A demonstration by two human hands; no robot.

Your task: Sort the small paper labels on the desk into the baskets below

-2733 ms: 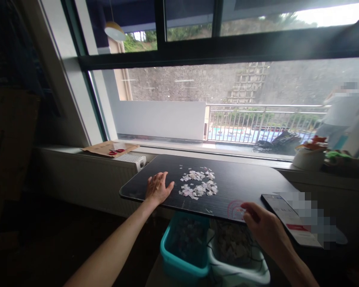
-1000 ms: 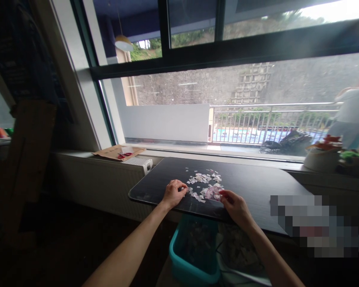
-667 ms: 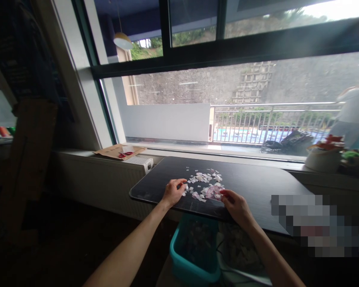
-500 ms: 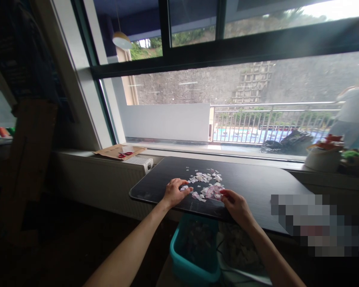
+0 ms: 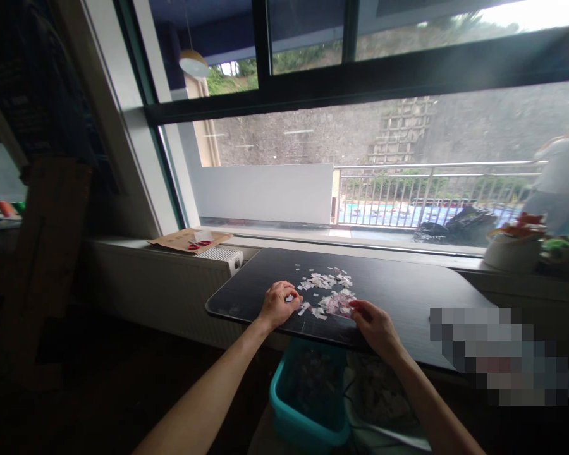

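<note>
Small cut pieces of white and pinkish paper or plastic lie in two loose heaps, the far heap (image 5: 323, 280) and the near heap (image 5: 320, 311), on the dark table (image 5: 398, 284). At the left edge of the near heap, my left hand (image 5: 279, 304) is curled, thumb and fingertips nearly meeting around a few small white pieces. My right hand (image 5: 372, 321) pinches the edge of a see-through pinkish plastic sheet or bag (image 5: 337, 306) at the heap's right side. Whether pieces lie inside or under that plastic, I cannot tell.
Below the table's front edge stands a turquoise bin (image 5: 279, 398) beside a pale bin (image 5: 360, 420), both holding scraps. Red-handled scissors (image 5: 200, 244) lie on brown paper (image 5: 173, 240) at the windowsill. A blurred patch (image 5: 497, 357) covers the table's right corner. A person (image 5: 562, 170) is beyond the window.
My left thumb and fingers have drawn closer together around the small white pieces. My right hand has stayed almost still at the plastic's edge.
</note>
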